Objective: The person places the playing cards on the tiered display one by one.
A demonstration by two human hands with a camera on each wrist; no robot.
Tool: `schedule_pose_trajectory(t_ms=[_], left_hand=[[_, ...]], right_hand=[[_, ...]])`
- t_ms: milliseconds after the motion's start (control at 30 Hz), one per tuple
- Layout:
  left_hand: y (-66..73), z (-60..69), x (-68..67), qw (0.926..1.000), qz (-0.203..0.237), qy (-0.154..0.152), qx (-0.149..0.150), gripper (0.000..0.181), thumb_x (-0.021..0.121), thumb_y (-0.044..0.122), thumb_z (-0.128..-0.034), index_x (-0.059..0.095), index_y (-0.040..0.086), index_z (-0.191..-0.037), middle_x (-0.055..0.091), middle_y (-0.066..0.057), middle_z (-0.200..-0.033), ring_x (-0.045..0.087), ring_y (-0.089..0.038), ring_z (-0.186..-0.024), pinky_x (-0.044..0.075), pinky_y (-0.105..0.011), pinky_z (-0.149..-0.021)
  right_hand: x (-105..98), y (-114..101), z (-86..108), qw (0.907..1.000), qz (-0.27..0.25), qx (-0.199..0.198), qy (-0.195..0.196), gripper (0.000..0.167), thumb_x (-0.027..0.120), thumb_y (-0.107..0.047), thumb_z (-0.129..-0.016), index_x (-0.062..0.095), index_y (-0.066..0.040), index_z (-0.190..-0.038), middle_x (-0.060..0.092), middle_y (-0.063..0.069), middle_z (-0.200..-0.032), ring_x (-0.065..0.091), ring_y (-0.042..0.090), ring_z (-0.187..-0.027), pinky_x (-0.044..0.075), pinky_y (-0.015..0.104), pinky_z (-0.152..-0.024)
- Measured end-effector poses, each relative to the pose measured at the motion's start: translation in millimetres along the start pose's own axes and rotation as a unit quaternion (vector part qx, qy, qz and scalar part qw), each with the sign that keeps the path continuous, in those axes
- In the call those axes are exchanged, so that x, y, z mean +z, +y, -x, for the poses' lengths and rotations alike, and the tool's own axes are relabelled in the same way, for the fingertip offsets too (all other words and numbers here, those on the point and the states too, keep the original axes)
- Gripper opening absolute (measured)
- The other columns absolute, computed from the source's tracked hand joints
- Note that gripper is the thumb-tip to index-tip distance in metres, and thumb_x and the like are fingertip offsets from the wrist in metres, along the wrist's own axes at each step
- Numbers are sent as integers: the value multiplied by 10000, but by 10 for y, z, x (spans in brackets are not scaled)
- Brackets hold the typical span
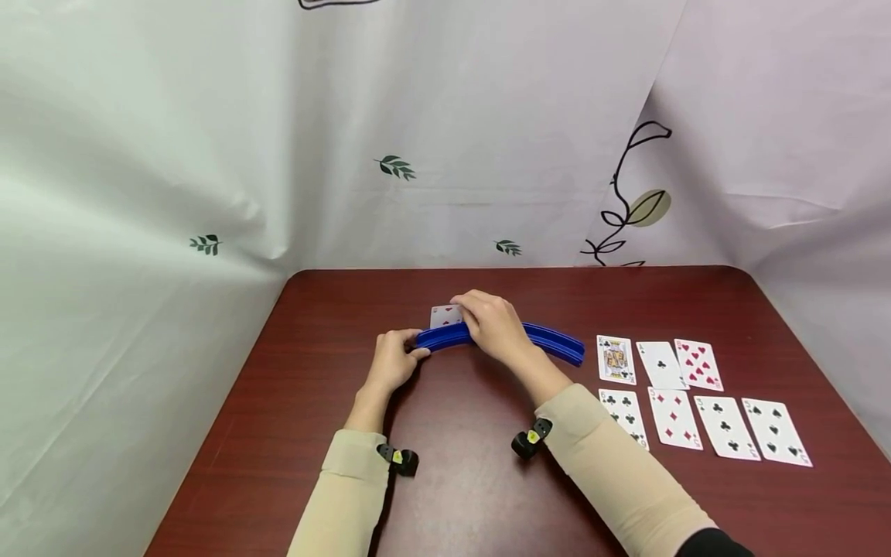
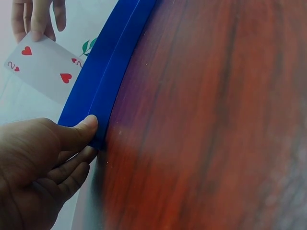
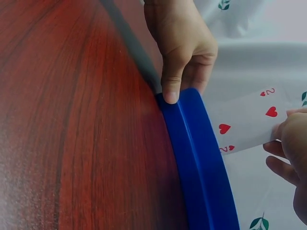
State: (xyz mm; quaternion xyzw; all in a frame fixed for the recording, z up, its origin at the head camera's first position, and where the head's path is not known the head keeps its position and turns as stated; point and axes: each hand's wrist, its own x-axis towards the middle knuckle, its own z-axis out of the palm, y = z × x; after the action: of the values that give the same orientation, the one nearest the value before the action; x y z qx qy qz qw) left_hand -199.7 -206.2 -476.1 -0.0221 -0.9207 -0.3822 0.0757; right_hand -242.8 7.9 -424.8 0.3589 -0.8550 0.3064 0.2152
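A curved blue card holder (image 1: pixel 553 343) stands on the brown table. My left hand (image 1: pixel 392 360) pinches its left end, thumb on the near side, as the left wrist view shows with the holder (image 2: pixel 103 72) and the hand (image 2: pixel 43 167). Between thumb and fingers my right hand (image 1: pixel 496 329) holds the two of hearts (image 1: pixel 444 316) at the holder's far side. In the right wrist view the card (image 3: pixel 249 120) reaches to the holder (image 3: pixel 196 153) from the right hand (image 3: pixel 292 148); whether its lower edge sits in the slot I cannot tell.
Right of the holder, face-up cards lie in two rows: a king of clubs (image 1: pixel 616 360), an ace of clubs (image 1: pixel 661 365) and a red card (image 1: pixel 698 364) behind, several others such as a five of spades (image 1: pixel 776 432) in front. White cloth (image 1: pixel 452 201) hangs behind the table (image 1: pixel 334 309).
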Motion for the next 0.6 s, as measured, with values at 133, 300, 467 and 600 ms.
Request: schedule_pose_trajectory(t_ms=[133,300,467,600], left_hand=[[19,5,-16,10000,-10,-14,-17,293,807,70,-863,758,21,-1147,759,-128,-989,685,-253,-938,554,-412,-881],[25,5,-17,10000,-27,1,42,302,811,59,-855,754,7,-1147,761,-137,-989,694,-259,-942,555,-416,-880],[12,5,-1,9999,-45,69,122,297,814,46,-847,756,-5,-1133,761,-139,-972,703,-253,-917,565,-426,-854],[4,10,1,9998,-66,101,161,292,817,44,-843,758,-9,-1124,761,-139,-967,705,-248,-903,571,-426,-839]], right_hand=[[14,-9,-8,10000,-24,-88,5,175,649,-47,-982,752,-43,-1123,738,64,-1034,702,206,-891,579,373,-802],[39,-19,-16,9997,-147,-192,18,173,656,-38,-976,755,-35,-1117,738,65,-1020,693,194,-856,579,354,-773],[60,-35,-20,9997,-148,-124,-142,195,641,-46,-988,744,-39,-1153,738,74,-1051,695,197,-861,579,354,-778],[59,-59,-7,9995,-118,30,-284,276,648,-75,-988,690,-39,-1258,724,110,-1151,704,226,-920,581,389,-808]])
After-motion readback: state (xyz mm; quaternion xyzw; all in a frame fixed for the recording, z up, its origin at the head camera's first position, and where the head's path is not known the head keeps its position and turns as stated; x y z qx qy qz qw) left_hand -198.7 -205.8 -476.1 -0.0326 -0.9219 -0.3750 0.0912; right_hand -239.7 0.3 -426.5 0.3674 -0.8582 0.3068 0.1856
